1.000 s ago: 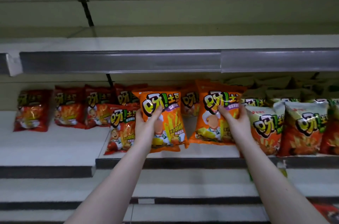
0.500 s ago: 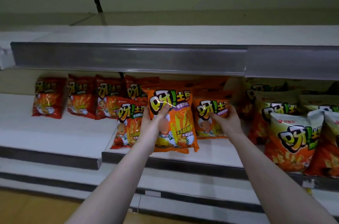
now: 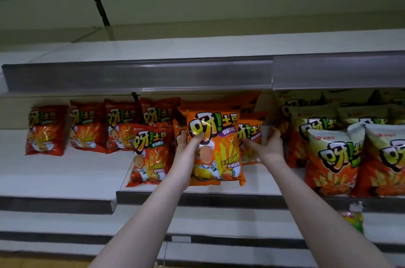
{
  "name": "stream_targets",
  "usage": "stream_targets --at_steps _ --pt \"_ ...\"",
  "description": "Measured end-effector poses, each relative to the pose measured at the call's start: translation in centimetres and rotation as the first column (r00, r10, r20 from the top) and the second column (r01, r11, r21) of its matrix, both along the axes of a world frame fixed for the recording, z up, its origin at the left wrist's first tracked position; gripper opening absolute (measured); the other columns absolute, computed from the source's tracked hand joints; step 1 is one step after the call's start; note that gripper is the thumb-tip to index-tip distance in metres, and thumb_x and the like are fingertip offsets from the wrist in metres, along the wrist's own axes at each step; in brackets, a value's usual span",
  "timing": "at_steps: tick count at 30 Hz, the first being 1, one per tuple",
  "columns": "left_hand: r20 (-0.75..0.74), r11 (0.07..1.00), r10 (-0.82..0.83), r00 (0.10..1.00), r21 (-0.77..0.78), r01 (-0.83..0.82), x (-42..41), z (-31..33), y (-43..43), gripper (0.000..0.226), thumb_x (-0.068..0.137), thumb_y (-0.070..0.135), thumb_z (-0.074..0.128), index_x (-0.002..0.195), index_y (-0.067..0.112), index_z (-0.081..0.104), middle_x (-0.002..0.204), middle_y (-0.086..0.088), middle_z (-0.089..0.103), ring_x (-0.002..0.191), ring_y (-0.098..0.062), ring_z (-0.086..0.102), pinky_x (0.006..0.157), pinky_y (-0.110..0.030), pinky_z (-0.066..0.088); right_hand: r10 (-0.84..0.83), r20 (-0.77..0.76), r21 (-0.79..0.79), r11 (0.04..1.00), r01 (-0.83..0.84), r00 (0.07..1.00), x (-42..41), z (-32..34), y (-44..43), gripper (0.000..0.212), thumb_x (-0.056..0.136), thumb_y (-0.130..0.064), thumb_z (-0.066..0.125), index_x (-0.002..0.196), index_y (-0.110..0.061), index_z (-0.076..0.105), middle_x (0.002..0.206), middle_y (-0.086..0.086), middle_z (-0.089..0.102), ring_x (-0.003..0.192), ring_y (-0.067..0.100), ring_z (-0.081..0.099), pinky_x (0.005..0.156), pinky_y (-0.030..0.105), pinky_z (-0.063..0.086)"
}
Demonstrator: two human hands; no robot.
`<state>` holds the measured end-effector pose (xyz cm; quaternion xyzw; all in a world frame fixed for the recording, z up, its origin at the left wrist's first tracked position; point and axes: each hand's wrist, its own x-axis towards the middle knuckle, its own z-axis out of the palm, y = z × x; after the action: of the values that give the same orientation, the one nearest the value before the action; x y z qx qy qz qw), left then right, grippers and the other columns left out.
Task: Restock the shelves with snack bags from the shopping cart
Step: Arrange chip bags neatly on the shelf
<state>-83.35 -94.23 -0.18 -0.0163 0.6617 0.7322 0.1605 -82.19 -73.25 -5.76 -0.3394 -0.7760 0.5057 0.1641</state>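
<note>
At frame centre, the left hand [image 3: 189, 151] gripped an upright orange bag [image 3: 222, 153] marked "呀!土豆" — the right hand [image 3: 270, 147] clasped a second bag [image 3: 249, 134] behind it.

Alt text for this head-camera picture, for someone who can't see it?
A person's left hand grips a front orange bag at a white shelf, while the right hand holds a second orange bag behind it; red bags stand left, pale bags right.

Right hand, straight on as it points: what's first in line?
The right hand grips the rear orange bag; straight on, probably the orange bags stacked behind it, depth unclear.
</note>
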Motion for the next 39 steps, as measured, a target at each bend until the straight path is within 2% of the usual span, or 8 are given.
stream_targets --at_steps 4,7,11,17,24,29,33,39 --pt "-0.071 0.998 -0.049 0.996 -0.034 0.047 0.4 0.0 1.6 0.081 0.08 0.055 0.064 0.148 0.032 0.028 0.146 0.004 0.041 0.129 -0.022 0.044 0.109 -0.044 0.034 -0.051 -0.151 -0.112 0.993 0.034 0.987 2.3 2.0 0.4 0.051 0.09 -0.031 0.062 0.13 -0.005 0.047 0.125 0.014 0.056 0.112 0.025 0.056 0.087 0.03 0.046" --pt "-0.116 0.997 -0.076 0.99 -0.042 0.072 0.9 -0.5 3.1 0.062 0.091 0.038 0.059 0.145 0.025 0.031 0.125 0.01 0.047 0.093 -0.005 0.053 0.085 -0.025 0.039 0.002 -0.303 -0.182 0.982 -0.06 0.953 4.5 4.1 -0.2 0.023 0.099 -0.026 0.045 0.109 -0.01 0.058 0.096 0.001 0.064 0.082 0.006 0.06 0.061 0.011 0.044" --pt "-0.115 0.994 -0.096 0.989 -0.064 0.089 1.5 -1.5 5.4 0.05 0.091 0.032 0.061 0.134 0.021 0.038 0.12 0.005 0.052 0.102 -0.012 0.053 0.067 -0.014 0.039 0.124 -0.339 -0.19 0.962 -0.197 0.932 6.0 4.6 -1.0 0.024 0.097 -0.03 0.047 0.118 -0.02 0.053 0.102 -0.005 0.064 0.092 0.004 0.061 0.065 0.009 0.048" --pt "-0.06 0.981 -0.121 0.991 -0.16 0.11 1.7 -4.6 7.4 0.044 0.091 0.028 0.062 0.13 0.02 0.044 0.124 -0.001 0.059 0.114 -0.022 0.057 0.095 -0.039 0.048 0.058 -0.289 -0.249 0.959 -0.134 0.956 6.6 1.7 -1.4 0.042 0.089 -0.025 0.062 0.128 -0.018 0.048 0.119 0.004 0.06 0.112 0.02 0.058 0.096 0.038 0.05" --pt "-0.041 0.965 -0.119 0.992 -0.241 0.106 1.5 -6.2 8.1 0.043 0.091 0.023 0.062 0.13 0.021 0.044 0.129 -0.003 0.058 0.12 -0.024 0.055 0.102 -0.046 0.045 0.082 -0.225 -0.245 0.96 -0.138 0.971 6.6 -0.1 -0.9 0.043 0.091 -0.024 0.061 0.132 -0.015 0.049 0.121 0.003 0.06 0.114 0.016 0.057 0.096 0.031 0.047" --pt "-0.002 0.96 -0.075 0.997 -0.272 0.072 1.5 -6.8 8.6 0.045 0.094 0.025 0.058 0.136 0.02 0.041 0.135 -0.003 0.054 0.126 -0.025 0.05 0.102 -0.043 0.042 0.135 -0.214 -0.232 0.955 -0.184 0.968 6.6 -0.6 -0.6 0.039 0.093 -0.021 0.058 0.131 -0.018 0.048 0.115 -0.003 0.059 0.096 -0.001 0.057 0.075 0.011 0.048" --pt "-0.005 0.955 -0.044 0.999 -0.295 0.041 2.0 -6.9 8.6 0.047 0.095 0.026 0.057 0.138 0.02 0.04 0.138 -0.003 0.052 0.129 -0.025 0.048 0.103 -0.042 0.041 0.141 -0.231 -0.235 0.952 -0.196 0.963 6.7 -0.8 -0.3 0.037 0.093 -0.022 0.057 0.129 -0.019 0.05 0.122 0.001 0.059 0.106 0.011 0.059 0.091 0.031 0.052" --pt "-0.089 0.959 0.127 0.988 -0.244 -0.145 3.5 -6.6 8.5 0.055 0.083 0.02 0.073 0.128 0.017 0.041 0.13 -0.004 0.055 0.123 -0.023 0.052 0.106 -0.045 0.042 0.142 -0.259 -0.281 0.935 -0.216 0.955 7.7 -0.2 -0.1 0.036 0.093 -0.024 0.056 0.128 -0.018 0.048 0.121 -0.003 0.056 0.111 0.012 0.055 0.093 0.03 0.049"
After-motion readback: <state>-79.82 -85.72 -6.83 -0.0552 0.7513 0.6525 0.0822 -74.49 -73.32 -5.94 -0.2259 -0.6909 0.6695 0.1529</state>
